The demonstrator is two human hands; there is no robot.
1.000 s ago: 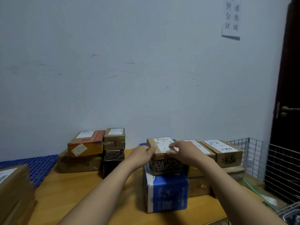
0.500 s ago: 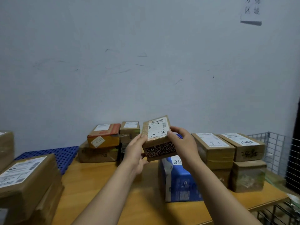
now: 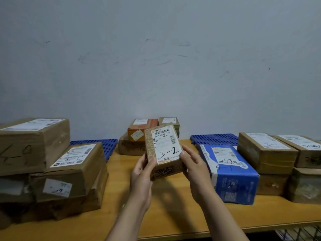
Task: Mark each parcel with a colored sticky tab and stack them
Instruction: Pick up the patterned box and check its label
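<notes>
Head view: the small parcel (image 3: 164, 150) is held in the air between both hands, clear of the surface (image 3: 173, 209) below them. The left hand (image 3: 140, 173) grips its left side, thumb curled onto the upper face by the label's edge. The right hand (image 3: 194, 169) grips its right side, thumb tip on the label's lower right corner. The other fingers are hidden underneath the parcel.

It is a small taped cardboard box, held up easily, so it is probably light and stiff. The tape may be a little slick. Taking hold across the two long sides, as both hands do, looks secure and leaves the top face free for a tab. No coloured tab shows on the faces in view.

The labelled face, marked "3-2", tips up toward the camera. The long axis runs away from the person, the far end raised and leaning slightly left, the patterned short end nearest the wrists.

A blue parcel (image 3: 229, 173) lies just right of the right hand. A low stack of brown parcels (image 3: 137, 136) sits beyond the hands, and larger ones (image 3: 34, 145) stand well left of the left hand.
</notes>
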